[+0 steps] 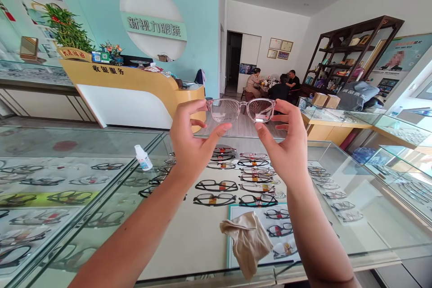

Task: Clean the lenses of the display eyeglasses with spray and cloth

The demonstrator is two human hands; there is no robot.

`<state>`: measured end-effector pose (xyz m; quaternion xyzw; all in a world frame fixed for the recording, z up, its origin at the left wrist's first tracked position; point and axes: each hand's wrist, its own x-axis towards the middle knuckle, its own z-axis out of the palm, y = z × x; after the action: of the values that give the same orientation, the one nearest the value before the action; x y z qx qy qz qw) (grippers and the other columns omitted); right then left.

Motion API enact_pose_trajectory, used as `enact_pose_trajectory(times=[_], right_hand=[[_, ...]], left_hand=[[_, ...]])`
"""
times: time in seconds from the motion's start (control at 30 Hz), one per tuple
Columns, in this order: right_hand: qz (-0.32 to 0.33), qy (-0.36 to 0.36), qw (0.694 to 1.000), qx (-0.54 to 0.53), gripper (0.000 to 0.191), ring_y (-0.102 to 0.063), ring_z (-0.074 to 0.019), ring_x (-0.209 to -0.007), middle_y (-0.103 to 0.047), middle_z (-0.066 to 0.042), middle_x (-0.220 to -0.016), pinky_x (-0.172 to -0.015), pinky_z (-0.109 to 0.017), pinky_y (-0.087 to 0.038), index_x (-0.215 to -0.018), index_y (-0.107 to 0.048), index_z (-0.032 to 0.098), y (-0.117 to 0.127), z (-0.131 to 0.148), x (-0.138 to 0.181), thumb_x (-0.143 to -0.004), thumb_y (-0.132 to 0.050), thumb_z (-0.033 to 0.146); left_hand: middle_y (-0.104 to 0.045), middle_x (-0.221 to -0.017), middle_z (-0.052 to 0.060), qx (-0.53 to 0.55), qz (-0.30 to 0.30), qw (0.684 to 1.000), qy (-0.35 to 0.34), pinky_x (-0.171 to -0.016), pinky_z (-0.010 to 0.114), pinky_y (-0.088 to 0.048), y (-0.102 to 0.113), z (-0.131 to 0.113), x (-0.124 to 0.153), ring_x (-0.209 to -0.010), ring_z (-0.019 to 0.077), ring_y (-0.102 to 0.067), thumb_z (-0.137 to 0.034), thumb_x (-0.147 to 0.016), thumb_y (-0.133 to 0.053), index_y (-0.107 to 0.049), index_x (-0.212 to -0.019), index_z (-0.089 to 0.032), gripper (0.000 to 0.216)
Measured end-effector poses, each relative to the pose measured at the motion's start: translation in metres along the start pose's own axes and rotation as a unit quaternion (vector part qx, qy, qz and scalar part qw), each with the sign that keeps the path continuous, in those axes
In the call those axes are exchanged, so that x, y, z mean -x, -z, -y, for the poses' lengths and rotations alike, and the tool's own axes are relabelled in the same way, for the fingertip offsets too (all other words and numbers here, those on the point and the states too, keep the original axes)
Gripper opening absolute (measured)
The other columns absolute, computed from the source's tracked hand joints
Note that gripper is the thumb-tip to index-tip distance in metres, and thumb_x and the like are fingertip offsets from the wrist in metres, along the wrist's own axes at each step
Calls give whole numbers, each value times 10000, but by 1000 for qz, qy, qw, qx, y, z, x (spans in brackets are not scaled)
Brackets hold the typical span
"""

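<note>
A pair of clear-framed eyeglasses (243,104) is held up level in front of me, above the glass display case. My left hand (192,130) grips its left end between thumb and fingers. At the opposite end, my right hand (283,132) pinches the frame in the same way. Both thumbs point inward below the lenses. Beneath my hands, a beige cleaning cloth (249,243) lies crumpled on the glass top near the front edge. A small white spray bottle (143,158) stands on the glass to the left.
The glass display case (182,247) holds several rows of eyeglasses (216,185). Beyond it is a yellow and white cashier counter (128,101) with a plant (67,29). Several people (281,87) sit at a table at the back, near a dark wooden shelf (351,49).
</note>
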<state>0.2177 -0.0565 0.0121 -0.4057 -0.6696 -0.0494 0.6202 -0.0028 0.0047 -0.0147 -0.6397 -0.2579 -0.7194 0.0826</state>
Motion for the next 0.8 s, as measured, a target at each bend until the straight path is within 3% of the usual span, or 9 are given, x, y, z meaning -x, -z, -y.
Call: enact_pose_trajectory(times=[0.3,0.53,0.63,0.8], right_hand=[[7,-40,999,2,475,-736,-277,-1083,-722,-98,-1426,-935,-538,-625,-1419,-570,326,-1,4,-1,-980,-739,387],[45,-95,993,-52,487,-756,-271,-1093,-729,-97,-1445,-924,-526,-613,-1370,-576,300,-3,0,-5,-925,-755,388],[42,-103,991,-76,518,-760,-267,-1111,-705,-102,-1493,-903,-506,-613,-1365,-562,303,-3,-3,-6,-896,-772,372],[40,-97,991,-84,524,-761,-264,-1119,-704,-105,-1498,-885,-491,-614,-1365,-558,301,-5,-6,-5,-893,-778,359]], left_hand=[[-719,-1247,77,-30,-17,999,-31,-700,346,-562,-2,-11,1,-1112,249,-729,-488,-882,-940,-630,-1382,-284,622],[-728,-1300,96,-93,-30,989,-113,-871,449,-588,1,-12,-2,-1186,301,-701,-518,-835,-977,-614,-1414,-304,717],[-726,-1318,102,-109,-16,987,-115,-980,522,-605,2,-9,-1,-1239,333,-698,-541,-813,-986,-597,-1423,-311,759],[-720,-1345,101,-112,-3,987,-114,-1020,578,-618,4,-9,0,-1261,355,-704,-518,-795,-1004,-584,-1438,-345,787]])
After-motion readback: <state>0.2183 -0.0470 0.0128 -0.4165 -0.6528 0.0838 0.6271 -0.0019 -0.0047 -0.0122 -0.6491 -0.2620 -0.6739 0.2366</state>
